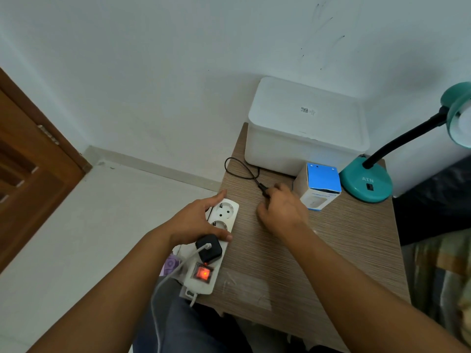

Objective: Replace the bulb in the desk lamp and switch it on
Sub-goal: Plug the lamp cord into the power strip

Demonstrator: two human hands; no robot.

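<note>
The white power strip [216, 240], its red switch [203, 273] lit and a black adapter [208, 248] plugged in beside it, was steadied at the table's [331, 250] left edge by the left hand [196, 220], thumb and fingers spread around it across the two free sockets. The lamp's black plug [263, 190] was pinched in the closed fingers of the right hand [280, 207], just right of the strip, its cord [238, 169] looping back toward the white box [305, 128]. The teal lamp [367, 182] was stood at the far right corner, with the blue-topped bulb carton [319, 186] just left of its base.
</note>
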